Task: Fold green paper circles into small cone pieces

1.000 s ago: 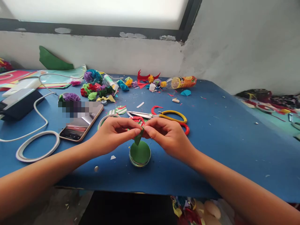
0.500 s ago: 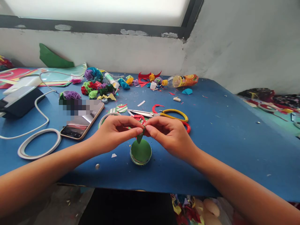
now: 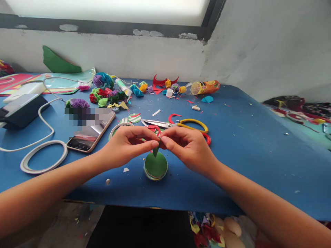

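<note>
Here the left hand (image 3: 126, 146) and the right hand (image 3: 187, 146) meet fingertip to fingertip, both pinched shut on a small folded green paper piece (image 3: 156, 150) held just above a round stack of green paper discs (image 3: 155, 166) on the blue table (image 3: 245, 144). Just behind the hands lie yellow-handled scissors (image 3: 178, 124) among red paper scraps. To the left rest a smartphone (image 3: 90, 135) and a white tape ring (image 3: 43, 156). Farther back sit crumpled coloured paper flowers (image 3: 104, 93) and a lying orange drink bottle (image 3: 201, 87).
</note>
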### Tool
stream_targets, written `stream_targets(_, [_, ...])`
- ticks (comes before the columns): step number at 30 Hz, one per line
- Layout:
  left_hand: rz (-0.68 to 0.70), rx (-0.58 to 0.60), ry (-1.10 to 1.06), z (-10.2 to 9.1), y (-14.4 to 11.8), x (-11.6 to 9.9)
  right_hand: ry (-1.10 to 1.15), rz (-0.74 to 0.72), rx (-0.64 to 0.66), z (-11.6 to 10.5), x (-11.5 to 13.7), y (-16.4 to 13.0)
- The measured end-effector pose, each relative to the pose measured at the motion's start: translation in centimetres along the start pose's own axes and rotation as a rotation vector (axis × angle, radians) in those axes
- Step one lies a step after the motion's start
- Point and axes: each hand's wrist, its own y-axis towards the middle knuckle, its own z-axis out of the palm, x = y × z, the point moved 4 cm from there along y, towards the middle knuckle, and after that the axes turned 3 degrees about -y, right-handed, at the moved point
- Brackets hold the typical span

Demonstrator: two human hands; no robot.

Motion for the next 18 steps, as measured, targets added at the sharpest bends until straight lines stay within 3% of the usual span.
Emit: stream_targets(18, [0.015, 0.011, 0.034, 0.12, -0.03, 0.14, -0.087, -0.018, -0.001, -0.1, 0.32, 0.12])
